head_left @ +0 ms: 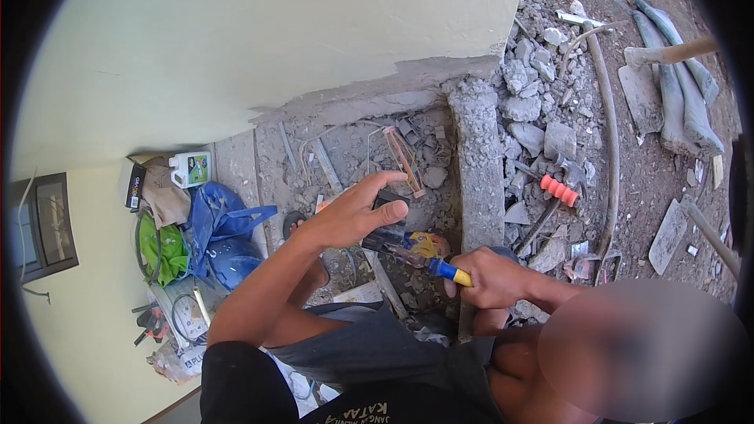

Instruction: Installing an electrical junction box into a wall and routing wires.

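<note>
My right hand (488, 276) is closed around the blue and yellow handle (450, 270) of a hand tool. Its dark working end (385, 240) points up and left; I cannot make out its exact kind. Beside the handle is a crumpled, clear and yellow item (426, 246). My left hand (357, 208) is raised above the dark end, fingers stretched and thumb apart, seemingly holding nothing. Beyond it, an orange-framed tool resembling a hacksaw (403, 163) lies in the dug-out pit (353, 161). My bent legs in grey shorts (377, 353) are close by.
A rough concrete beam (479, 157) borders the pit on the right. Past it are rubble (522, 102), an orange-gripped hammer (558, 190), a long curved pole (606, 133), boots (683, 110) and a shovel (642, 98). At left stand a white jug (189, 169) and blue bag (220, 216).
</note>
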Motion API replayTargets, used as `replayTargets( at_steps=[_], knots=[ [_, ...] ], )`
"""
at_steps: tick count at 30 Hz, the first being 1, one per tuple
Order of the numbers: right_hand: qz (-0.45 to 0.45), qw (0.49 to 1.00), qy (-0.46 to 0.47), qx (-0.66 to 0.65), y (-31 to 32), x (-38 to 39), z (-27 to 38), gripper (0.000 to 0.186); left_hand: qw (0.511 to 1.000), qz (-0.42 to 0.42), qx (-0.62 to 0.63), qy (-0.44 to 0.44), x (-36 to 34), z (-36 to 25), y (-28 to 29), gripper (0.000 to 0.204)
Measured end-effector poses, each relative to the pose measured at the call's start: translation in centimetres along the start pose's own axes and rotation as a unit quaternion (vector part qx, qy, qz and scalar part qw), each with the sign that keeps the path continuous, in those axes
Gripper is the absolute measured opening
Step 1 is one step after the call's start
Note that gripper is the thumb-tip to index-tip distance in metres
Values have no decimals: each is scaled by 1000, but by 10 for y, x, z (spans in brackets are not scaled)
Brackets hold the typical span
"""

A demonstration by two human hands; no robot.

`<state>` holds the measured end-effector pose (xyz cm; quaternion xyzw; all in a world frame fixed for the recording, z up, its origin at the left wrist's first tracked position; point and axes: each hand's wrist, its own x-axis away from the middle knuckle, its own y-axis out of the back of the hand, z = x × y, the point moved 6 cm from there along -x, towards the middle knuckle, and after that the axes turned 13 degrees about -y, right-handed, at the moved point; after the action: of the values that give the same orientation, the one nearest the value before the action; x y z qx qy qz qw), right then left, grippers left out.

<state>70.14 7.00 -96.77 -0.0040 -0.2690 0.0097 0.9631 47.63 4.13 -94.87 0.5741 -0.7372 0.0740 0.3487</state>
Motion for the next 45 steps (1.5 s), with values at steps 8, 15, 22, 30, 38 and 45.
replayTargets(
  at_steps=[8,15,22,30,38,45],
  knots=[
    [46,994,-1,-104,-3,3,4,13,983,49,121,-126,-1,-7,-1,39],
    [-338,867,60,362,18,14,8,28,928,-114,326,136,4,28,-23,37],
    [-102,994,38,12,20,16,-9,13,965,-39,254,-47,14,6,-9,72],
    [24,971,-79,-223,17,16,-23,19,977,-55,-19,-206,26,-16,7,102],
    [-112,991,14,76,17,6,-3,14,979,-74,-180,-57,24,-44,8,75],
    [141,979,36,-143,-1,-1,-3,14,975,-121,168,-86,-2,26,-12,62]
  ],
)
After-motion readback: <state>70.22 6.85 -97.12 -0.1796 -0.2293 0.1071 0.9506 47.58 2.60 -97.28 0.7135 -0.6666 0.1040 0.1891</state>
